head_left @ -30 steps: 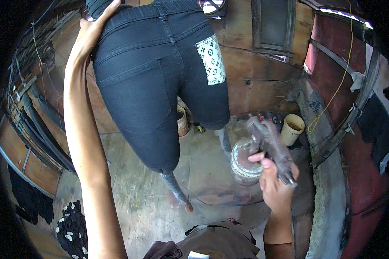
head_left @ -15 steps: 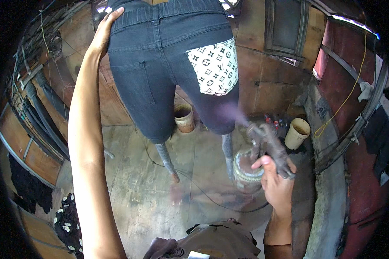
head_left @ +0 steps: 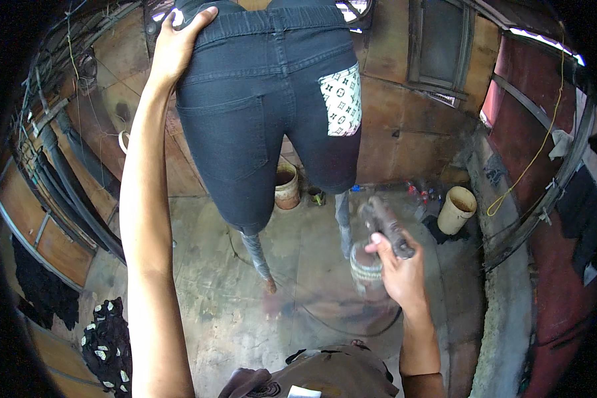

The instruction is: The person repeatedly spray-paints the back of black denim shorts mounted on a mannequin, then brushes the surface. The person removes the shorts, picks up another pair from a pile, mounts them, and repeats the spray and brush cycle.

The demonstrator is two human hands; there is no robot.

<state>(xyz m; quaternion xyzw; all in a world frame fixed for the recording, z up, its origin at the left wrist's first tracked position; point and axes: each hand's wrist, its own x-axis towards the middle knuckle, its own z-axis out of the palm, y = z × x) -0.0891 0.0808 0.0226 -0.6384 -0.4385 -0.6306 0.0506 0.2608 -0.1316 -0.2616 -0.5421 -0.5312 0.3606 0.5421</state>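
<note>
Dark denim shorts (head_left: 232,139) with an elastic waistband are stretched over a standing leg form (head_left: 255,255), its grey lower legs showing below the hems. A white patterned pocket patch (head_left: 341,99) covers the right seat. My left hand (head_left: 176,53) grips the shorts at the left side of the waistband, thumb on the band; its other fingers are partly hidden. In my right hand (head_left: 404,275) is a spray gun (head_left: 386,222), blurred, its nozzle up toward the right leg but apart from it. The gun's paint cup (head_left: 366,266) hangs left of my fingers.
A stained bucket (head_left: 287,189) stands behind the form, and a cream bucket (head_left: 456,211) at the right. A hose (head_left: 351,331) curves over the concrete floor. Dark cloth with white patches (head_left: 105,345) lies at lower left. Black pipes (head_left: 73,192) run along the left wall.
The form with the shorts has turned rightward, showing more of the left pocket and less of the patch. My right hand and the spray gun moved left. The purple mist is no longer visible.
</note>
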